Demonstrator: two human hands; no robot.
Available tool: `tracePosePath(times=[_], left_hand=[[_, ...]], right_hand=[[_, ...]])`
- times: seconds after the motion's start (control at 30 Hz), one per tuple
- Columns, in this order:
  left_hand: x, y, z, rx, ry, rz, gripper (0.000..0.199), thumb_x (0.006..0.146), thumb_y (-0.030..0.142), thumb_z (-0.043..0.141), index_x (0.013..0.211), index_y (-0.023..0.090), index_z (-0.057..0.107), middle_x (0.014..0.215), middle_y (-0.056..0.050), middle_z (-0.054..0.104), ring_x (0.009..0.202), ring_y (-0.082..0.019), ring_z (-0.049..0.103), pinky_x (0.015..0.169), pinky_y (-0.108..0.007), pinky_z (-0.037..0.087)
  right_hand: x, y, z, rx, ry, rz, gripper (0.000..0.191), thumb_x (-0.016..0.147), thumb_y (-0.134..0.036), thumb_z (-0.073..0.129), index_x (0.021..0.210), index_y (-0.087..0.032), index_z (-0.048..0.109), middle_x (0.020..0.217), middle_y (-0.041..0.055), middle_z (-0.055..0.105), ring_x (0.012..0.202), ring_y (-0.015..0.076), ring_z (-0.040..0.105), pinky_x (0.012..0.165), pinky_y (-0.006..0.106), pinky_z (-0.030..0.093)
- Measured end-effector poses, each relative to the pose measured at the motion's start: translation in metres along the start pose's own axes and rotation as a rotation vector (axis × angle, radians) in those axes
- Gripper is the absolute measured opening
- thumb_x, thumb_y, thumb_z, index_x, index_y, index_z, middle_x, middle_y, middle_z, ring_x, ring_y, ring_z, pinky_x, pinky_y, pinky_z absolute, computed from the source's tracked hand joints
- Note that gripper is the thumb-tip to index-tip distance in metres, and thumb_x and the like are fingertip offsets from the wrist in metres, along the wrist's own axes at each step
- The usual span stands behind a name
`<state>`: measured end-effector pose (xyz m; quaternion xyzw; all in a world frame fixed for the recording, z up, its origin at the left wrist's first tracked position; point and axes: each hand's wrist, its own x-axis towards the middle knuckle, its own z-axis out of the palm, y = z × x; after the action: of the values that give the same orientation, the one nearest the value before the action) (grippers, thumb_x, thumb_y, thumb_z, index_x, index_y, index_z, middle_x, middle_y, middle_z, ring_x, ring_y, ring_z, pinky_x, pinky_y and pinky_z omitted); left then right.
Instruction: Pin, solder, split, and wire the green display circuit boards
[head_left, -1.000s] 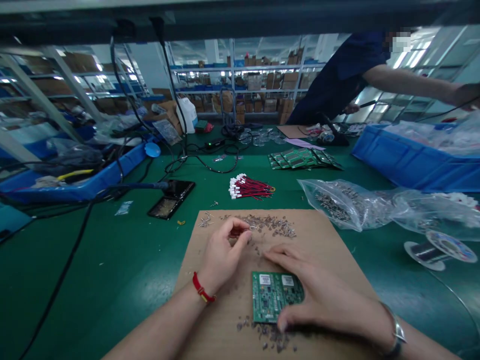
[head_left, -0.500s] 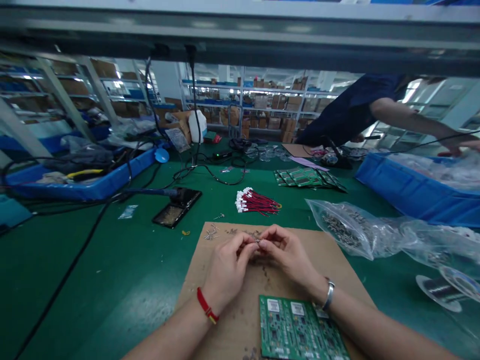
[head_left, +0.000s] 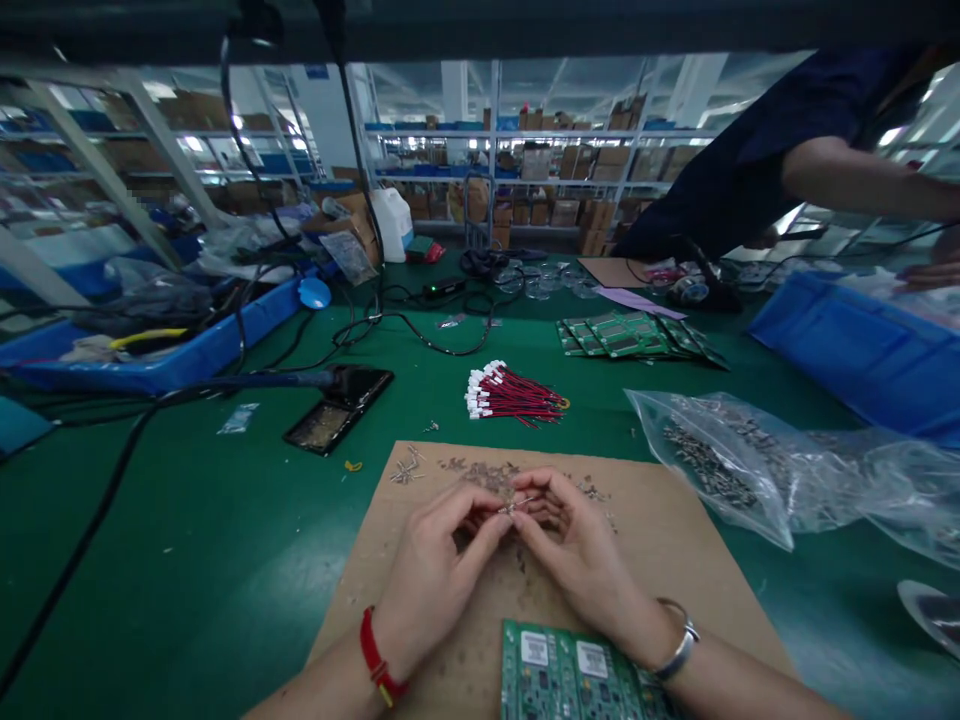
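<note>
Over the cardboard sheet [head_left: 360, 600], my left hand [head_left: 439, 570] and my right hand [head_left: 589, 565] meet fingertip to fingertip. Both are closed in a pinch on a small metal part with a thin lead [head_left: 517, 505]; its exact kind is too small to make out. Just beyond the fingers, tiny loose metal bits [head_left: 480, 474] lie scattered on the cardboard. A little pile of pin-like metal parts [head_left: 407, 468] rests at its far left corner. Below my right hand is a green circuit board panel [head_left: 555, 680] with white labels, partly hidden by my wrist.
Red-and-black wires with white connectors [head_left: 514, 392] lie beyond the cardboard. A plastic bag of small metal parts [head_left: 720, 465] and a blue bin [head_left: 862, 340] are at right. A soldering iron stand [head_left: 337, 405] sits left. A co-worker's arm [head_left: 862, 185] reaches over the bin.
The view has tilted and shifted, so the bench appears moved. My hands have stayed together, with fingers slightly re-angled, and the metal part's thin lead now shows between them.
</note>
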<state>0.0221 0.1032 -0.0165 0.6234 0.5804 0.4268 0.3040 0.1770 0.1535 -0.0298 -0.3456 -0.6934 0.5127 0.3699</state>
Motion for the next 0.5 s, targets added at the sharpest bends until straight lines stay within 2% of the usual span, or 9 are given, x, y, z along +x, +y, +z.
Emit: tracePosePath(times=[0.17,0.33,0.5], left_hand=[[0.0007,0.0038,-0.0005,0.001,-0.051,-0.052,0.015,0.089,0.034,0.050,0.083,0.022,0.058,0.079,0.001,0.061,0.074,-0.014,0.056,0.065,-0.025,0.043],[-0.0006,0.0053,0.0009,0.050,-0.136,-0.024,0.024,0.094,0.031,0.037,0.082,0.022,0.056,0.083,-0.001,0.059,0.080,-0.016,0.055,0.073,-0.028,0.040],[-0.0002,0.0027,0.0011,0.086,-0.159,-0.028,0.026,0.094,0.030,0.036,0.081,0.022,0.057,0.082,-0.002,0.059,0.078,-0.017,0.054,0.071,-0.029,0.039]], right_hand=[[-0.0015,0.0026,-0.0008,-0.051,-0.027,-0.024,0.025,0.083,-0.017,0.054,0.107,-0.020,0.048,0.091,0.0026,0.061,0.082,0.0133,0.062,0.075,0.028,0.053],[-0.0039,-0.0010,-0.0006,-0.089,-0.051,-0.041,0.031,0.079,-0.012,0.053,0.108,-0.020,0.045,0.085,0.0009,0.058,0.077,0.0128,0.060,0.072,0.028,0.053],[-0.0044,0.0036,0.0020,-0.049,-0.048,-0.024,0.031,0.078,-0.012,0.052,0.107,-0.020,0.044,0.084,0.0006,0.057,0.075,0.0127,0.059,0.071,0.027,0.053]])
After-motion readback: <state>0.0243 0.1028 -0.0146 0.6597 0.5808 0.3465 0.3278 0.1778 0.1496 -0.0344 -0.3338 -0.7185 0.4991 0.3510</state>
